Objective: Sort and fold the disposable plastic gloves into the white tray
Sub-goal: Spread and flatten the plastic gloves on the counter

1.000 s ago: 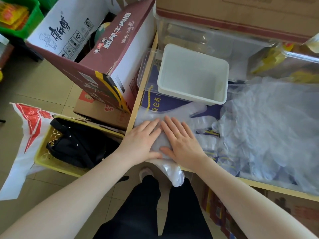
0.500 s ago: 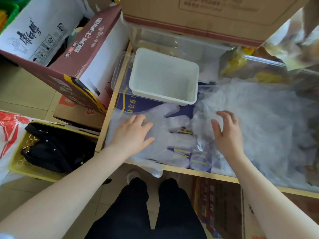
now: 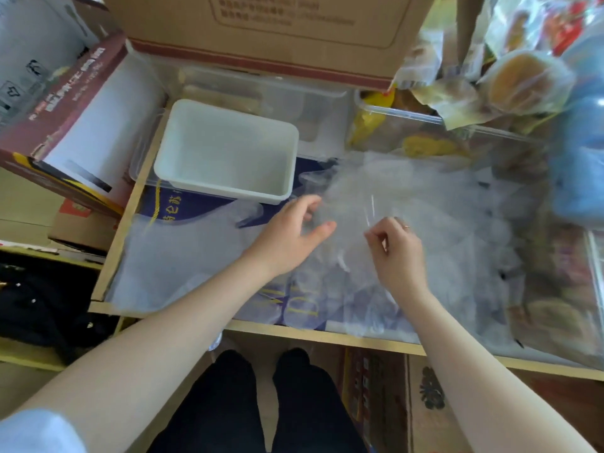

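Observation:
The white tray (image 3: 228, 192) sits at the back left of the wooden shelf, with nothing visible in it. In front of it a flattened clear glove (image 3: 183, 256) lies on the blue printed surface. A loose pile of clear plastic gloves (image 3: 457, 230) covers the shelf's right half. My right hand (image 3: 398, 253) pinches a clear glove (image 3: 356, 194) lifted off the pile's left edge. My left hand (image 3: 291, 237) has its fingers curled at that glove's left edge, thumb out; the plastic is blurred there.
A brown cardboard box (image 3: 261, 34) overhangs the back. Clear containers with packaged food (image 3: 425, 135) stand behind the pile, and a blue bag (image 3: 578, 158) is at far right. A red-and-white carton (image 3: 81, 125) leans at left, above a yellow basket holding a black bag (image 3: 39, 305).
My left hand left the flattened glove and moved right to the pile. My right hand closed its fingers on a glove from the pile. The view swung right.

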A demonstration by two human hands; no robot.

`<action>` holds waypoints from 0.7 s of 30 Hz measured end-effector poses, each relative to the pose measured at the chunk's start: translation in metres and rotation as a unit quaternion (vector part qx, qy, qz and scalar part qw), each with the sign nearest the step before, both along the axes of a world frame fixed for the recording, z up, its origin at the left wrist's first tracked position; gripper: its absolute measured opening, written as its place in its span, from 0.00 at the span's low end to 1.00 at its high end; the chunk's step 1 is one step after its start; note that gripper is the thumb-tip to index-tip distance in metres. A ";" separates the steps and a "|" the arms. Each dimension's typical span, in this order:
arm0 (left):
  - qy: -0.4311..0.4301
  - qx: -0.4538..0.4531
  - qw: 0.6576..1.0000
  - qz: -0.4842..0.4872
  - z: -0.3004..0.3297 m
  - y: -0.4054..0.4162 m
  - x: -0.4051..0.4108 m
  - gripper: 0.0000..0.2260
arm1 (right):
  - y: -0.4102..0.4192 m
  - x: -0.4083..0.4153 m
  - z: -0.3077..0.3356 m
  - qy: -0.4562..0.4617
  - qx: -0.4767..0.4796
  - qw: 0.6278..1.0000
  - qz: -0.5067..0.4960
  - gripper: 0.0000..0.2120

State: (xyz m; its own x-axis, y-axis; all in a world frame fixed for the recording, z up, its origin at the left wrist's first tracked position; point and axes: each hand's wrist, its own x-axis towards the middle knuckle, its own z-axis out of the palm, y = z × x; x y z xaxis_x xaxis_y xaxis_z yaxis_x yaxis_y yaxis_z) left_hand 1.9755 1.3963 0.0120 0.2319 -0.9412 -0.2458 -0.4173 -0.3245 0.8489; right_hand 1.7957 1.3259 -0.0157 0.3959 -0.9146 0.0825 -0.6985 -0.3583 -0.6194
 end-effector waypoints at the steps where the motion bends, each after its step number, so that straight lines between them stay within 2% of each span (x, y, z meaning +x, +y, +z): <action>1: 0.087 0.033 0.995 0.024 0.007 -0.010 -0.008 0.33 | 0.003 -0.004 0.006 -0.008 -0.040 0.999 0.034 0.08; 3: 0.198 0.079 0.976 0.041 0.014 -0.025 -0.023 0.44 | 0.012 -0.008 0.014 0.002 -0.100 0.990 0.099 0.09; 4: 0.215 0.089 0.972 0.040 0.017 -0.029 -0.031 0.43 | 0.017 -0.009 0.016 0.012 -0.123 0.984 0.129 0.09; 6: 0.176 0.099 0.978 0.050 0.013 -0.036 -0.041 0.32 | 0.022 -0.011 0.014 0.031 -0.159 0.969 0.188 0.10; 8: 0.142 0.068 0.983 0.096 0.004 -0.038 -0.045 0.11 | 0.023 -0.015 0.008 0.044 -0.156 0.958 0.238 0.09; 9: 0.158 0.046 0.980 0.115 0.001 -0.037 -0.043 0.04 | 0.022 -0.019 0.006 0.041 -0.138 0.958 0.247 0.09; 11: 0.191 0.006 0.972 0.138 0.000 -0.033 -0.038 0.09 | 0.020 -0.028 0.005 0.002 -0.073 0.978 0.194 0.11; 13: 0.207 -0.014 0.969 0.137 0.001 -0.027 -0.029 0.10 | 0.011 -0.034 0.008 -0.039 0.010 0.998 0.055 0.16; 16: 0.238 -0.027 0.962 0.127 0.003 -0.020 -0.016 0.09 | -0.014 -0.041 0.009 0.002 0.129 0.986 -0.102 0.30; 18: 0.249 -0.030 0.961 0.116 0.007 -0.016 -0.013 0.09 | -0.029 -0.042 0.004 -0.011 0.172 0.978 -0.117 0.37; 21: 0.255 -0.036 0.961 0.098 0.016 -0.009 -0.009 0.09 | -0.045 -0.031 -0.002 -0.069 0.215 0.971 -0.071 0.40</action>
State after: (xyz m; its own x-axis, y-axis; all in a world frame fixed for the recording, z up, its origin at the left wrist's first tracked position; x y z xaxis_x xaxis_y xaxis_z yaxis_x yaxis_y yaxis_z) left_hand 1.9661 1.3870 0.0283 0.2734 -0.9105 -0.3101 0.1226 -0.2868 0.9501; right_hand 1.7648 1.2810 -0.0179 0.2755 -0.9206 -0.2767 -0.6211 0.0492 -0.7822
